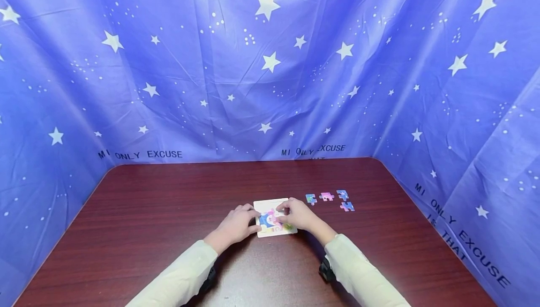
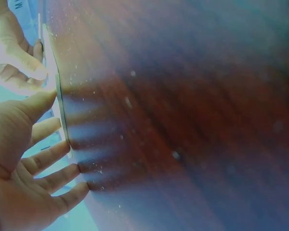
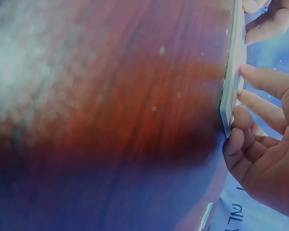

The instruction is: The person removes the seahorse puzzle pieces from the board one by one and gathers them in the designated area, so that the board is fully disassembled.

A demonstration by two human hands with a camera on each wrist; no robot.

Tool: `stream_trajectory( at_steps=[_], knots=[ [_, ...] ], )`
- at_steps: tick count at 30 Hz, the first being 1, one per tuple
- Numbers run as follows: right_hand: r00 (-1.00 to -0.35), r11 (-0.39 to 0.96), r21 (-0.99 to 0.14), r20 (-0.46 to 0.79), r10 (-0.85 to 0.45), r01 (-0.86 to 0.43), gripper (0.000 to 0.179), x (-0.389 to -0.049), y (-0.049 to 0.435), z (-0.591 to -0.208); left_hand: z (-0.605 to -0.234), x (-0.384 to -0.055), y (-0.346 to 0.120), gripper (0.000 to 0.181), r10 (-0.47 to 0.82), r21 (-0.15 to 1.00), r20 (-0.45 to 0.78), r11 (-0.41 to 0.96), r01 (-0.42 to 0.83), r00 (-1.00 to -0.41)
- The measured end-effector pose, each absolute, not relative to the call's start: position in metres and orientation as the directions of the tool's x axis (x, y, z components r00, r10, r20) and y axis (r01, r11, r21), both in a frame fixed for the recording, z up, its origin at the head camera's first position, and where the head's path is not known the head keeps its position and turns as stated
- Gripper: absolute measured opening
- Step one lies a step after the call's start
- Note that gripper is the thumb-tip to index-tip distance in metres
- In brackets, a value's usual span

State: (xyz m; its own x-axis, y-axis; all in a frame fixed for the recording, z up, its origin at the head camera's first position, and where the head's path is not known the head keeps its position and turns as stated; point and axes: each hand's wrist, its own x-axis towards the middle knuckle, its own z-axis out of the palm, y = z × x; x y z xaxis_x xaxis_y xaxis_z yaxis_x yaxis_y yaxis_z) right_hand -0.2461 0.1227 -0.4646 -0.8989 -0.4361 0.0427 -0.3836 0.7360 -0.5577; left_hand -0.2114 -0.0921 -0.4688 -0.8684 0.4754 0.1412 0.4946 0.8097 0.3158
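A puzzle board point(image 1: 276, 235) with a white frame lies on the table, partly filled with pink, blue and yellow picture pieces point(image 1: 266, 220). At its left edge rests my left hand point(image 1: 236, 223), thumb and fingers spread; the left wrist view shows the fingers point(image 2: 53, 180) fairly straight along the edge. My right hand point(image 1: 300, 214) reaches over the right side, thumb and index finger apart on the picture. In the right wrist view, that hand point(image 3: 274, 139) has its other fingers bent at the board's edge point(image 3: 226, 108). Its knuckles hide part of the picture.
Several loose jigsaw pieces lie right of the board: a blue-green piece point(image 1: 311, 198), a pink piece point(image 1: 326, 197) and two blue ones close together, the nearer being a blue-pink piece point(image 1: 348, 206). A starry blue curtain point(image 1: 236, 124) surrounds the dark wooden table point(image 1: 168, 204).
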Motion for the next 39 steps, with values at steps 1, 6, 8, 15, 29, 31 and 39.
stream_trajectory(
  at_steps=[1,6,8,15,29,31,39],
  knots=[
    [-0.9,0.736,-0.559,0.043,-0.434,-0.382,0.026,-0.246,0.1225,-0.4641,-0.4689,-0.2116,-0.092,0.034,0.474,0.315,0.141,0.81,0.494,-0.869],
    [-0.9,0.727,-0.573,0.045,-0.433,-0.378,0.023,-0.2456,0.1212,-0.4618,-0.4689,-0.212,-0.0912,0.035,0.467,0.317,0.13,0.816,0.483,-0.875],
    [-0.902,0.726,-0.578,0.041,-0.429,-0.372,0.023,-0.2456,0.1206,-0.4619,-0.4689,-0.2118,-0.091,0.034,0.464,0.317,0.127,0.819,0.479,-0.877],
    [-0.911,0.724,-0.599,0.021,-0.411,-0.341,0.022,-0.2471,0.1199,-0.4632,-0.4683,-0.2113,-0.0899,0.035,0.459,0.313,0.131,0.822,0.476,-0.879],
    [-0.919,0.724,-0.607,0.029,-0.392,-0.328,0.021,-0.2481,0.1212,-0.4659,-0.4665,-0.2137,-0.0879,0.035,0.455,0.304,0.098,0.833,0.462,-0.885],
    [-0.922,0.725,-0.611,0.024,-0.386,-0.319,0.021,-0.2478,0.1209,-0.4657,-0.4659,-0.2136,-0.0878,0.035,0.455,0.306,0.095,0.833,0.461,-0.885],
    [-0.922,0.727,-0.604,0.033,-0.385,-0.325,0.023,-0.2463,0.1181,-0.4637,-0.4648,-0.2133,-0.0881,0.034,0.461,0.303,0.103,0.83,0.469,-0.882]
  ],
)
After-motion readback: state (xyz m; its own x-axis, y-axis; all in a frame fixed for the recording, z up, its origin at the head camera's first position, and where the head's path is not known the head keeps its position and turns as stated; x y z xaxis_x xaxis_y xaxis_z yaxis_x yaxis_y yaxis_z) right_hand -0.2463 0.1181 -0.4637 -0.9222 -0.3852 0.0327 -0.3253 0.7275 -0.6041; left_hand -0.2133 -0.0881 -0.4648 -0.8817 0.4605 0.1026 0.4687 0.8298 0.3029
